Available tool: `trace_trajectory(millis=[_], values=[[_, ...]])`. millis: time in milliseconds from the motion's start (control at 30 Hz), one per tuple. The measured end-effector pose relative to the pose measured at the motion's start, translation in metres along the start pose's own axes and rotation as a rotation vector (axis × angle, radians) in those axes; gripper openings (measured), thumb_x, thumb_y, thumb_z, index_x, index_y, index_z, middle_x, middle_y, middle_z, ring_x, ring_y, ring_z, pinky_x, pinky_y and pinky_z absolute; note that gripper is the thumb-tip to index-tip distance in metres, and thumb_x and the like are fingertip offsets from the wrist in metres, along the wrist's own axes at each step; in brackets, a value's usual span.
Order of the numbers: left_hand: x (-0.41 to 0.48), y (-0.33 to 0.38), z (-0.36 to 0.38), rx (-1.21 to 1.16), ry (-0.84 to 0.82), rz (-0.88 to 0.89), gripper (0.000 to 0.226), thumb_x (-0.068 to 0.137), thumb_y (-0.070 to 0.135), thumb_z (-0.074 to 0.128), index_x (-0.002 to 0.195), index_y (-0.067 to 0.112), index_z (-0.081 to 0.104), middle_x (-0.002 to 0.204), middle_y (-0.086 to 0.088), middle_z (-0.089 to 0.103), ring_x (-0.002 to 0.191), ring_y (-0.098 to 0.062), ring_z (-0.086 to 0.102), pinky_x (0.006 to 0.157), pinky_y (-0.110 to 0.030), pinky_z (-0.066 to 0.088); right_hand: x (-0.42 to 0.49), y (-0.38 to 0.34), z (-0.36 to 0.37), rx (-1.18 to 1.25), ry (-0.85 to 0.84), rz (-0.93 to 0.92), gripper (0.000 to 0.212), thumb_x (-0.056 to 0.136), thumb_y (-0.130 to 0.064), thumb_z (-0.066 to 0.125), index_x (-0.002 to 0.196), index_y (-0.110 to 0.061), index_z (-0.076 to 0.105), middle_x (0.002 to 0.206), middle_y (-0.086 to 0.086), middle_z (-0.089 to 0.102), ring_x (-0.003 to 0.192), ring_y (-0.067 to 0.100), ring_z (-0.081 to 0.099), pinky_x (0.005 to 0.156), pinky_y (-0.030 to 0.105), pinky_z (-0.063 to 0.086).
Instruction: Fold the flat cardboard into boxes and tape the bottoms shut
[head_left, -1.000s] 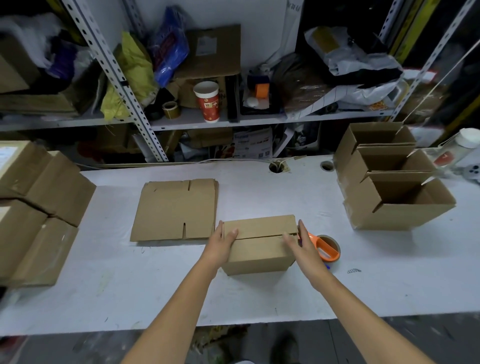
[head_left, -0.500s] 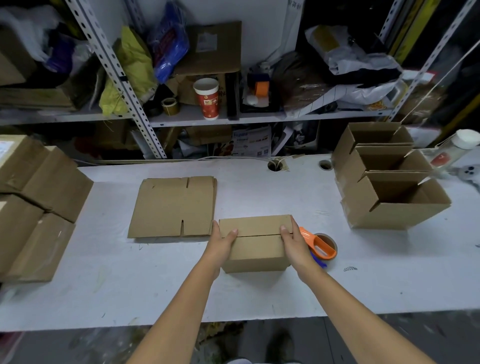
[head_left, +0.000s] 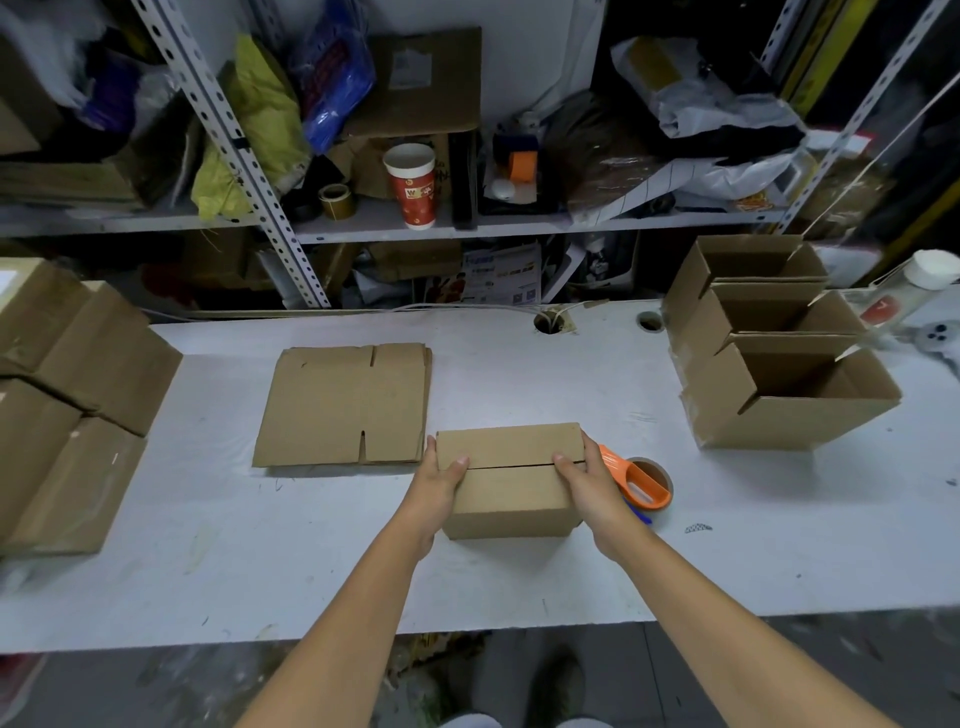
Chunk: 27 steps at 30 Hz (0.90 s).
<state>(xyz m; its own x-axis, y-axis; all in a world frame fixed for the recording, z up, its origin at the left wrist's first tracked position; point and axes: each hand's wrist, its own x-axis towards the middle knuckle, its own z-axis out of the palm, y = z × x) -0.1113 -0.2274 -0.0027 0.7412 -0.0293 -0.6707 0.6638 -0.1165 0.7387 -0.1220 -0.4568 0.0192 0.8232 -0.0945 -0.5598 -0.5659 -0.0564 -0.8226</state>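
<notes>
A small folded cardboard box (head_left: 511, 493) stands on the white table (head_left: 311, 561) with its two flaps closed on top, a seam running between them. My left hand (head_left: 439, 486) grips the box's left end, thumb lying on the flaps. At the right end my right hand (head_left: 589, 483) grips it the same way, thumb on the seam. A stack of flat cardboard (head_left: 343, 405) lies to the left of the box. An orange tape dispenser (head_left: 641, 483) lies just right of my right hand.
Three open folded boxes (head_left: 789, 410) are nested at the right of the table. Several closed boxes (head_left: 78, 395) are piled at the left edge. Cluttered metal shelves (head_left: 415, 223) with a red paper cup (head_left: 413, 184) rise behind the table.
My right hand slid from the box's right edge onto the top, thumb now on the seam. The left hand stays in place holding the left end.
</notes>
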Motion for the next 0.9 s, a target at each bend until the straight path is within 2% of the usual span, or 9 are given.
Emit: trace_trajectory(millis=[67,133,200,333,467,600,700,800,900], values=[[-0.014,0.012,0.005,0.053,0.019,0.018,0.093,0.073,0.074,0.058,0.152,0.056,0.013,0.160,0.007,0.033,0.144,-0.023,0.037,0.119,-0.051,0.031,0.001,0.001,0.000,0.017,0.001,0.000,0.055,0.102,-0.034,0.056,0.152,-0.038,0.032,0.138,-0.008,0.055,0.123,0.019,0.055,0.103,0.043,0.049],[-0.022,0.020,0.008,0.106,0.047,0.046,0.086,0.089,0.063,0.053,0.157,0.048,0.003,0.162,0.007,0.029,0.146,-0.023,0.033,0.120,-0.049,0.028,-0.001,0.001,0.000,0.020,0.007,-0.021,0.055,0.102,-0.034,0.057,0.152,-0.036,0.035,0.138,-0.009,0.055,0.123,0.017,0.055,0.104,0.042,0.048],[-0.021,0.022,0.009,0.139,0.091,0.059,0.080,0.098,0.053,0.051,0.159,0.041,0.001,0.162,0.005,0.029,0.147,-0.024,0.033,0.120,-0.047,0.029,-0.001,0.003,-0.002,0.012,0.027,-0.051,0.055,0.100,-0.034,0.059,0.151,-0.034,0.037,0.138,-0.008,0.055,0.124,0.017,0.054,0.106,0.043,0.048],[-0.019,0.018,0.008,0.103,0.116,0.052,0.094,0.074,0.072,0.056,0.156,0.046,0.018,0.157,0.004,0.041,0.140,-0.024,0.043,0.116,-0.049,0.037,-0.002,0.004,-0.002,-0.023,0.007,-0.086,0.058,0.101,-0.038,0.056,0.154,-0.036,0.032,0.141,-0.010,0.052,0.127,0.016,0.052,0.108,0.043,0.046],[-0.021,0.012,0.012,-0.071,0.100,0.017,0.078,0.090,0.055,0.061,0.156,0.047,0.019,0.158,0.007,0.038,0.142,-0.021,0.041,0.118,-0.051,0.033,-0.003,0.006,0.001,-0.016,-0.009,-0.095,0.053,0.103,-0.039,0.052,0.152,-0.042,0.031,0.138,-0.010,0.054,0.125,0.015,0.053,0.107,0.046,0.048],[-0.026,0.006,0.013,-0.112,0.085,0.018,0.078,0.093,0.056,0.059,0.156,0.049,0.014,0.155,0.012,0.040,0.141,-0.019,0.042,0.119,-0.052,0.030,-0.001,0.006,-0.003,0.016,-0.041,-0.090,0.050,0.104,-0.036,0.052,0.150,-0.044,0.035,0.136,-0.013,0.057,0.124,0.013,0.056,0.106,0.045,0.049],[-0.026,0.003,0.013,-0.118,0.105,0.047,0.073,0.097,0.051,0.058,0.157,0.045,0.018,0.152,0.008,0.045,0.137,-0.020,0.046,0.118,-0.049,0.034,0.001,0.002,-0.005,0.018,-0.051,-0.102,0.043,0.104,-0.034,0.052,0.143,-0.044,0.040,0.135,-0.014,0.058,0.122,0.011,0.056,0.105,0.041,0.049],[-0.025,0.003,0.015,-0.097,0.146,0.078,0.070,0.099,0.043,0.058,0.158,0.037,0.022,0.149,0.003,0.049,0.134,-0.022,0.049,0.115,-0.045,0.038,0.002,0.004,-0.006,-0.023,-0.063,-0.089,0.054,0.103,-0.038,0.054,0.152,-0.043,0.033,0.140,-0.011,0.055,0.127,0.015,0.054,0.106,0.044,0.049],[-0.025,0.004,0.018,-0.083,0.159,0.091,0.070,0.098,0.044,0.058,0.158,0.039,0.021,0.153,0.001,0.045,0.138,-0.024,0.045,0.116,-0.048,0.036,0.001,-0.003,-0.017,-0.067,-0.102,-0.118,0.047,0.103,-0.042,0.052,0.148,-0.041,0.040,0.137,-0.015,0.055,0.125,0.010,0.053,0.103,0.033,0.047]])
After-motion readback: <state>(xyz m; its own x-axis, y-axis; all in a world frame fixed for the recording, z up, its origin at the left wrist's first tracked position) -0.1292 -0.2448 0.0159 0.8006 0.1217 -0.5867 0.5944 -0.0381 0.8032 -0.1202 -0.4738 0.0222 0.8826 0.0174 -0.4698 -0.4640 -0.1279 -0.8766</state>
